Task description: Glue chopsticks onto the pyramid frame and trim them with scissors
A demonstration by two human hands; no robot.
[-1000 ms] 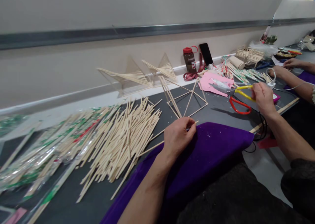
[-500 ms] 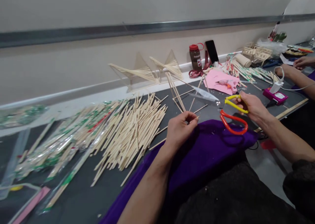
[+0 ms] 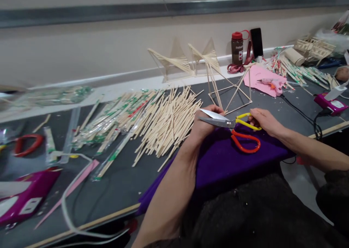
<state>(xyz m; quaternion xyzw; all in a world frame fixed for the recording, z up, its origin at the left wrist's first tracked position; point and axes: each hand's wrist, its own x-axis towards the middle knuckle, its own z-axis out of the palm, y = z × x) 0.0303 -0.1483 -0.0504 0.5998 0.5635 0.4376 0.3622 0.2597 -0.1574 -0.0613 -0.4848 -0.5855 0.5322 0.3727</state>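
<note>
My right hand (image 3: pixel 263 121) grips the yellow handle of a pair of scissors (image 3: pixel 231 123), whose other handle is red. The slightly parted blades point left, across my left hand (image 3: pixel 207 122). The fingers of my left hand are closed, partly behind the blades, and what they hold is hidden. Just beyond stands a frame of thin sticks (image 3: pixel 231 90). A large pile of loose wooden sticks (image 3: pixel 169 120) lies left of my left hand. Purple cloth (image 3: pixel 226 160) is spread beneath both hands.
Two twisted stick models (image 3: pixel 174 62) stand by the wall, near a bottle (image 3: pixel 237 50) and a phone (image 3: pixel 256 43). A glue gun (image 3: pixel 272 83) rests on pink paper. Wrapped sticks (image 3: pixel 109 120), a white cable (image 3: pixel 65 204) and a magenta power strip (image 3: pixel 29 197) are at left.
The view has swung left. The scissors have come from the right to my left hand, and their blades now lie over it. More of the stick frame shows.
</note>
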